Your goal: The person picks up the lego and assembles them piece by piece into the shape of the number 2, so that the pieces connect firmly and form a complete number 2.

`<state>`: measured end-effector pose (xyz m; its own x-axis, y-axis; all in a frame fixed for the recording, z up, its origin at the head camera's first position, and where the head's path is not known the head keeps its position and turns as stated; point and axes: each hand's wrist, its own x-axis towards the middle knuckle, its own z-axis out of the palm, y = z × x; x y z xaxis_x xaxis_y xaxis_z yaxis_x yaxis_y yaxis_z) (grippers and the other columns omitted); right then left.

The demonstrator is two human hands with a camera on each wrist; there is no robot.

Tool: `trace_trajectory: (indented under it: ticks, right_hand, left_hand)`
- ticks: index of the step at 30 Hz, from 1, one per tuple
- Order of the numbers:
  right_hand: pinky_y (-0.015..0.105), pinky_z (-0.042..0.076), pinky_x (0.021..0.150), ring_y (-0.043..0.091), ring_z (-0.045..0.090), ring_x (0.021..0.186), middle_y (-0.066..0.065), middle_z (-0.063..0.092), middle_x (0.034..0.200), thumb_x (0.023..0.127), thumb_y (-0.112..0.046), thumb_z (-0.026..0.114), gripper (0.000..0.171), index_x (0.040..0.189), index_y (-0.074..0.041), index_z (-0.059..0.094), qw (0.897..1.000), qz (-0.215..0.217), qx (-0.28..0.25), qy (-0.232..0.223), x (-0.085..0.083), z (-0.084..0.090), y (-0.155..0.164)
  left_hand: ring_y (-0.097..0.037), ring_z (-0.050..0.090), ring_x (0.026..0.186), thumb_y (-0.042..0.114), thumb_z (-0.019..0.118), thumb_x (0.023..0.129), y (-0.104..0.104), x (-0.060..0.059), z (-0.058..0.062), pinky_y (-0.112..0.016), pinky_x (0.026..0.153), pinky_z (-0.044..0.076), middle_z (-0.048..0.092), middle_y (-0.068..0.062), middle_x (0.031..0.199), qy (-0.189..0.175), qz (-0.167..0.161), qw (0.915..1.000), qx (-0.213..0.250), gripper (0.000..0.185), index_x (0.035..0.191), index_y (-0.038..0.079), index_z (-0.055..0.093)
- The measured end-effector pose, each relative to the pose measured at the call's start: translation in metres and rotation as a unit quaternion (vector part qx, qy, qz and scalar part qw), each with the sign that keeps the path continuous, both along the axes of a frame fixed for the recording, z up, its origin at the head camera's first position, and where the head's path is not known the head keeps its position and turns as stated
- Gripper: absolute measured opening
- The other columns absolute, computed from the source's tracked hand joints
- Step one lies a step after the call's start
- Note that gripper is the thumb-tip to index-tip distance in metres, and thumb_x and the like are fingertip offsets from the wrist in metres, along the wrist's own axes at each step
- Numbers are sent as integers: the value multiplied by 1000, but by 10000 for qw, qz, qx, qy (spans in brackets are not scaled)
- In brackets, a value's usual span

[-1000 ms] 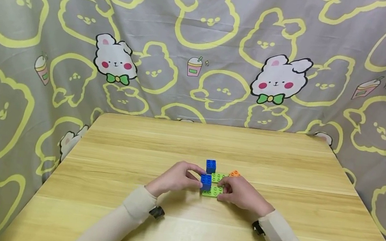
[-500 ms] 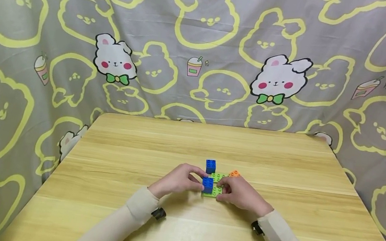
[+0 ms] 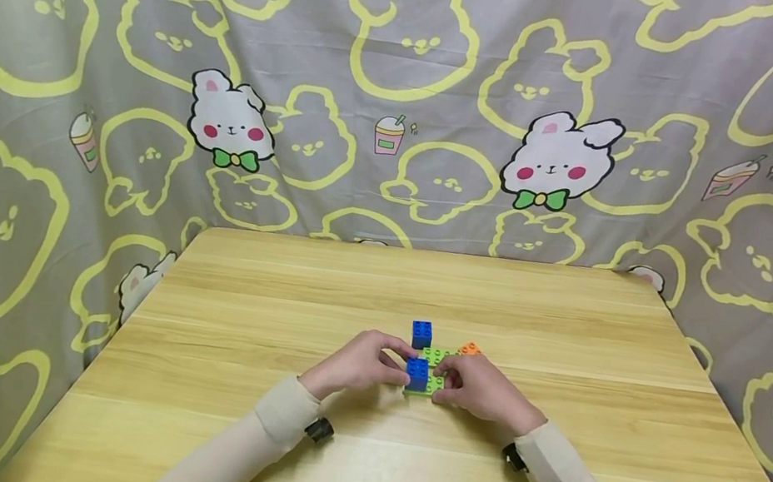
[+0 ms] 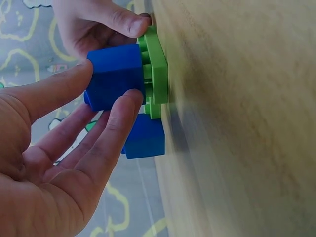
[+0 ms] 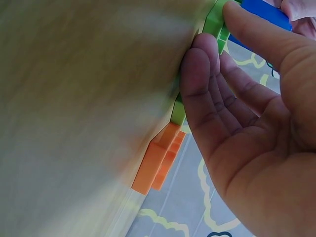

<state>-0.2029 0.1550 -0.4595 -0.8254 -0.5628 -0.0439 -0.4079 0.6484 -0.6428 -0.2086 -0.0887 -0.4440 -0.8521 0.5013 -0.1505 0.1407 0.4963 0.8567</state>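
My left hand [image 3: 361,365] pinches a blue toy building block [image 3: 416,376] between thumb and fingers. In the left wrist view this blue block [image 4: 114,76] sits right at the studs of a flat green building plate [image 4: 159,74], over the plate's left end. From the right, my right hand [image 3: 488,390] grips the other end of the green plate [image 3: 435,386]; its thumb lies along the near edge in the right wrist view, and its fingers curl behind. Just beyond lies a second green plate [image 3: 435,356], partly hidden by the right hand.
Behind the hands, another blue block [image 3: 421,333] stands at the left end of the second plate. An orange block [image 3: 470,349] lies beyond the right hand. All sit on a wooden table [image 3: 350,471], with a patterned curtain [image 3: 354,59] at the back and sides.
My left hand has moved slightly right and toward me with the blue block, which now covers the green plate's left end. The right hand stays nearly still at the plate.
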Motion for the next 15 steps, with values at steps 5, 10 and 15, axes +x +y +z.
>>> trace_trajectory:
  ticks: [5, 10, 15]
  right_hand:
    - [23, 46, 60, 8, 52, 66, -6, 61, 76, 87, -16, 82, 28, 109, -2, 72, 10000, 17, -6, 21, 1, 1, 0]
    - [23, 46, 60, 8, 53, 67, -6, 61, 76, 87, -16, 82, 29, 110, -1, 72, 10000, 12, -11, 21, 1, 1, 0]
    - [23, 46, 61, 8, 53, 67, -6, 61, 76, 88, -16, 82, 29, 110, -1, 72, 10000, 8, -2, 41, 1, 0, 0]
  left_hand:
    - [-17, 74, 92, 13, 79, 91, -1, 0, 1, -32, 77, 59, 74, -10, 115, 73, -8, 9999, -80, 33, 124, 11, 74]
    - [-16, 74, 93, 15, 79, 91, -1, -1, 0, -32, 78, 59, 73, -7, 119, 112, -6, 9998, -137, 33, 124, 13, 74]
    - [-16, 74, 92, 13, 79, 91, -1, 0, 1, -32, 78, 59, 73, -9, 119, 107, -53, 9998, -128, 33, 124, 13, 74]
